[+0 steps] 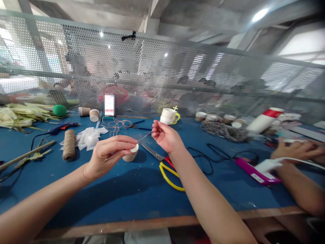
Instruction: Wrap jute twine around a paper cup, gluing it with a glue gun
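Note:
A thin grey cord runs through the air between my two hands. My left hand pinches the cord's near end, fingers pressed together. The far end is in my closed right hand, raised a little above the table. Just below and behind my left fingertips is a small cup with a pale top and tan sides, partly hidden by that hand; whether they touch I cannot tell. Scissors with red and yellow handles lie under my right forearm, blades spread slightly and pointing toward the cup.
At left are a twine spool, crumpled white plastic, a blue glue gun, sticks and corn husks. Pliers and white cups stand behind. At right lie grey cord, a purple power strip and another person's hands.

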Demonstrator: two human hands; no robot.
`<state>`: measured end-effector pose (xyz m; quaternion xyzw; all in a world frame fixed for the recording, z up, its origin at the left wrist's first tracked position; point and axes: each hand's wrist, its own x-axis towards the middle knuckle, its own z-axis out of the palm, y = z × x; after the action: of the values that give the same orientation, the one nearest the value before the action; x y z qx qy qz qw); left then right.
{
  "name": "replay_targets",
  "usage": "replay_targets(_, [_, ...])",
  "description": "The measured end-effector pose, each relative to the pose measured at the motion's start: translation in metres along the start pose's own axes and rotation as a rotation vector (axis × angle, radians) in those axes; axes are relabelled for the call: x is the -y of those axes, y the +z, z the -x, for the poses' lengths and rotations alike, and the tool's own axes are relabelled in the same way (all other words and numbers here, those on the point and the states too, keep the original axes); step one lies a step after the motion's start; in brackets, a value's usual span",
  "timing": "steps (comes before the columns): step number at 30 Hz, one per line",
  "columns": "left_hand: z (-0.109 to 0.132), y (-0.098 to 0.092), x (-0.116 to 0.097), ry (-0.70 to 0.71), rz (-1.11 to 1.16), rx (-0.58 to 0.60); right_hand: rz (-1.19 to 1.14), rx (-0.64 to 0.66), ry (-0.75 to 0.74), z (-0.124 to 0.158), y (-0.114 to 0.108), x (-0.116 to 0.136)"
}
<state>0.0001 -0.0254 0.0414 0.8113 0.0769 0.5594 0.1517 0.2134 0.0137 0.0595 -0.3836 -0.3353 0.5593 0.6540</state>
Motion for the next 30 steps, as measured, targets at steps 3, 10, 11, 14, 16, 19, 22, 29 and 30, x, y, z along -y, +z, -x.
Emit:
replay_targets(3, [-0.001,-0.001,-0.003,-0.052,0.054,-0.046,0.045,-0.006,-0.043,0.0,-0.002,0.0])
replay_targets(10, [-0.004,0.006,-0.002,-0.62,0.322,-0.092,0.58,0.319,-0.261,0.038,0.016,-0.003])
replay_targets(11, [-0.003,0.008,-0.001,-0.708,0.357,-0.028,0.665,0.37,-0.264,0.044,0.019,-0.003])
replay_targets(14, [0.0,0.015,0.001,-0.867,0.455,0.096,0.798,0.498,-0.21,0.057,0.026,-0.007])
replay_targets(16, [0.001,0.017,0.001,-0.912,0.49,0.131,0.794,0.523,-0.184,0.061,0.028,-0.01])
replay_targets(19, [0.003,0.017,0.001,-0.937,0.52,0.17,0.745,0.496,-0.167,0.059,0.028,-0.014])
replay_targets(22, [0.003,0.017,0.002,-0.951,0.553,0.2,0.679,0.464,-0.15,0.055,0.028,-0.017])
replay_targets(29, [0.005,0.024,-0.003,-1.022,0.591,0.219,0.583,0.436,-0.115,0.052,0.03,-0.022])
replay_targets(30, [0.005,0.023,-0.003,-1.026,0.59,0.223,0.576,0.439,-0.112,0.052,0.029,-0.022])
